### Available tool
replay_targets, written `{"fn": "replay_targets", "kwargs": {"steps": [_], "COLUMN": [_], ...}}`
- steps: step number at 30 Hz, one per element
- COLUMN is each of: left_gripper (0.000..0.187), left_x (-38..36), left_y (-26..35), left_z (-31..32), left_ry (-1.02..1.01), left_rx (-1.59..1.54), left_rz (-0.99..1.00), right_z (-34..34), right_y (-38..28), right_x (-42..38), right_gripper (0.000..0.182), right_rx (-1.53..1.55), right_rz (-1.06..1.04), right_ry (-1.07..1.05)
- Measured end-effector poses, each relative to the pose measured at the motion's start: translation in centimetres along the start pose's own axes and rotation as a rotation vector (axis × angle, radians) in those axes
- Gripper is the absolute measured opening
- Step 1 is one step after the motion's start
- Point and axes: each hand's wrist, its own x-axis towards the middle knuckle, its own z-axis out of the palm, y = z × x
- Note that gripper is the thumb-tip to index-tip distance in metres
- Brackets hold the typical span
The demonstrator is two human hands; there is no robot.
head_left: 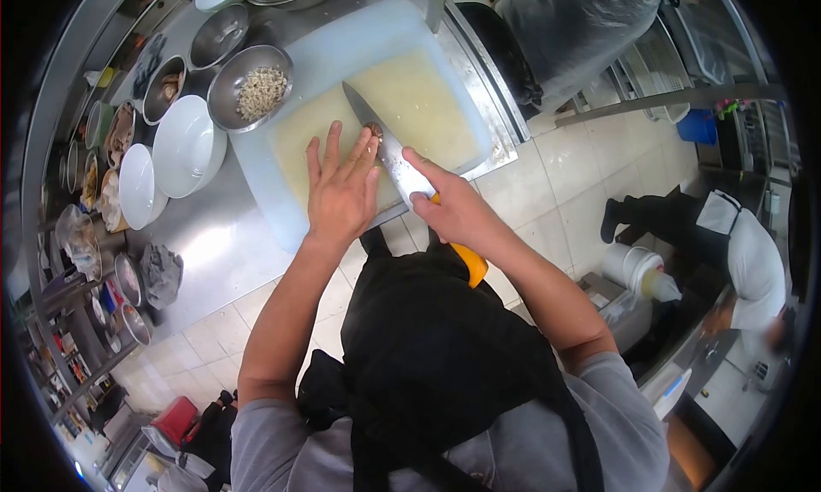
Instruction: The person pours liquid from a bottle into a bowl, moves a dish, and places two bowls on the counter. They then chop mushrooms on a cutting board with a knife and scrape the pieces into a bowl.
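Note:
My right hand [449,206] grips the yellow handle of a large kitchen knife [389,154], with a finger and thumb close to the blade's heel. The blade points away from me over a yellowish cutting board [436,107], which lies on a larger whitish board [359,23]. My left hand [342,188] is palm down to the left of the blade. Its fingertips press a small brown piece of food [374,130] right beside the blade, while the other fingers are spread. Small pale crumbs are scattered on the board.
A steel bowl [224,82] of chopped pale bits overlaps the board's left edge. White bowls [195,146] and more steel bowls [218,37] stand further left on the steel table [214,261]. A plastic-wrapped bin [581,30] is beyond the right edge. Another person [744,244] is at far right.

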Motion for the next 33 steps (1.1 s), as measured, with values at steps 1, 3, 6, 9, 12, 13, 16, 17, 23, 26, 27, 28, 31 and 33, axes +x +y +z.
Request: {"fn": "replay_targets", "kwargs": {"steps": [1, 3, 6, 9, 12, 13, 16, 17, 23, 26, 27, 28, 31, 33], "left_gripper": [0.036, 0.035, 0.031, 0.027, 0.026, 0.026, 0.026, 0.026, 0.026, 0.026, 0.026, 0.025, 0.024, 0.023], "left_x": [0.0, 0.1, -0.2, -0.7, -0.7, -0.6, -0.5, -0.6, -0.5, -0.5, -0.5, -0.5, -0.5, -0.5], "left_y": [0.0, 0.0, -0.1, -0.3, -0.1, -0.1, -0.3, -0.3, -0.1, -0.1, -0.1, -0.1, -0.2, -0.5], "left_z": [0.0, 0.0, -0.3, 0.1, 0.2, 0.1, 0.2, 0.3, 0.3, 0.2, 0.2, 0.2, 0.0, 0.0], "left_ry": [0.01, 0.02, 0.043, 0.112, 0.121, 0.113, 0.111, 0.113, 0.123, 0.126, 0.129, 0.139, 0.156, 0.169], "left_rx": [-0.001, -0.005, -0.056, -0.065, -0.047, -0.04, -0.035, -0.039, -0.013, 0.002, 0.003, -0.008, -0.032, -0.042], "left_rz": [0.006, 0.017, 0.047, 0.012, 0.022, 0.025, 0.037, 0.044, 0.016, 0.042, 0.042, 0.072, 0.086, 0.071], "right_z": [0.0, -0.3, -0.7, -0.4, -0.2, -0.3, -0.6, -0.5, 1.0, 0.8, 0.6, 0.5, 0.5, 1.4], "right_y": [0.0, 0.0, -0.6, -0.2, 0.0, -0.1, -0.4, -0.2, 0.8, 0.6, 0.4, -0.2, -0.9, -0.3], "right_x": [-0.4, -1.6, -2.1, -1.7, -1.7, -2.2, -3.5, -3.4, 0.0, -1.3, -1.7, -1.7, -1.7, -1.0], "right_gripper": [0.065, 0.064, 0.064, 0.064, 0.064, 0.064, 0.064, 0.063, 0.064, 0.064, 0.063, 0.063, 0.065, 0.073], "right_rx": [0.0, -0.124, -0.181, -0.268, -0.298, -0.3, -0.287, -0.256, -0.268, -0.274, -0.267, -0.269, -0.316, -0.697], "right_rz": [0.0, -0.057, 0.032, -0.04, -0.055, -0.054, -0.007, -0.047, -0.196, -0.165, -0.149, -0.154, -0.017, -0.207], "right_ry": [0.004, 0.049, 0.016, 0.042, 0.067, 0.068, 0.032, 0.039, 0.1, 0.094, 0.085, 0.084, 0.041, 0.06]}}
